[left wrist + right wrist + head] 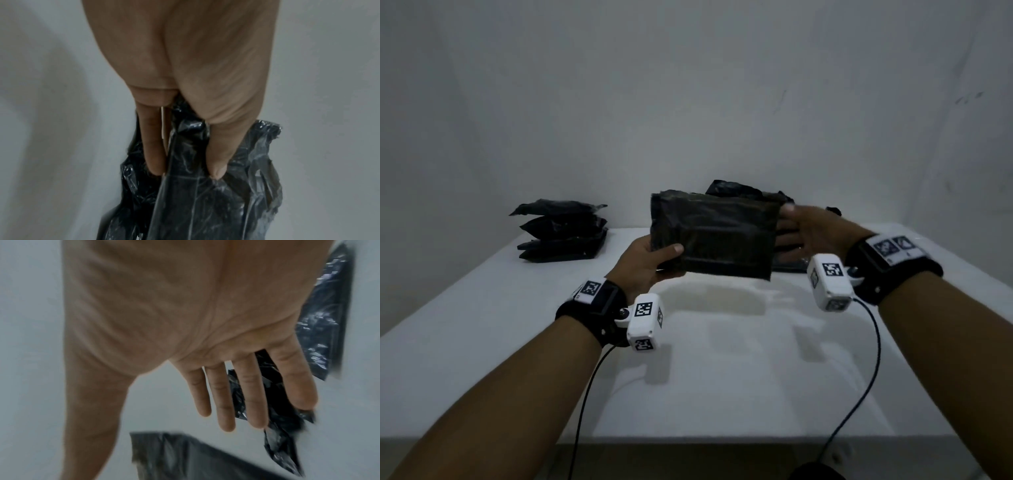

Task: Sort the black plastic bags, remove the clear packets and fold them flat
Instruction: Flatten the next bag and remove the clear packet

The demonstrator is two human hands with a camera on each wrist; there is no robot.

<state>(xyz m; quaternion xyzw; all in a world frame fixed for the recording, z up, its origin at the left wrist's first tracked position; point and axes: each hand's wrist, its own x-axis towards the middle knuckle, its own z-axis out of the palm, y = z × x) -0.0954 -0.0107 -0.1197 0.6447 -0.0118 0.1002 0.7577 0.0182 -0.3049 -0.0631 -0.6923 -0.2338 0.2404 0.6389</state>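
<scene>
1. A stack of black bags (561, 231) sits at the far left of the white table (482, 308), well apart from the hands. A second, rumpled pile of black bags (748, 191) lies at the far middle, mostly screened by the packet held in front of it.
2. The left hand (645, 260) holds a flat black packet (714, 233) in the air above the table, thumb on the near face and fingers (153, 146) behind it, pinching its left edge.
3. The right hand (813, 233) is at the packet's right edge with fingers (251, 395) straight and spread; whether it touches the packet cannot be told.
4. White camera blocks with black square markers (643, 309) hang from black wrist straps; no readable writing shows.
5. The room is dim and the right wrist view is blurred. The clear wrapping shows only as sheen on the black plastic.
</scene>
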